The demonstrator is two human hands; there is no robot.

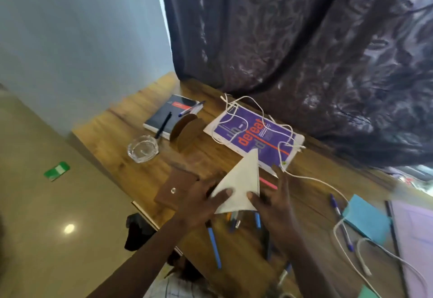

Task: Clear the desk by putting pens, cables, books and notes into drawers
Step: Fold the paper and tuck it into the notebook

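Observation:
A white sheet of paper [241, 182] is held up over the wooden desk [121, 119] between both hands. My left hand [201, 201] pinches its lower left edge, thumb on top. My right hand [274, 201] grips its right edge with the thumb on the paper and the fingers spread behind. Several pens, one of them blue [214, 246], lie under the hands. A purple book [253, 135] carries a tangled white cable [262, 114]. A black notebook [168, 114] bears two pens. Blue sticky notes [365, 218] lie at the right.
A glass ashtray [143, 148] stands near the desk's left edge, with a brown wallet [174, 188] and a curved wooden stand [187, 131] close by. A dark curtain [304, 39] hangs behind the desk. A green object [57, 171] lies on the floor.

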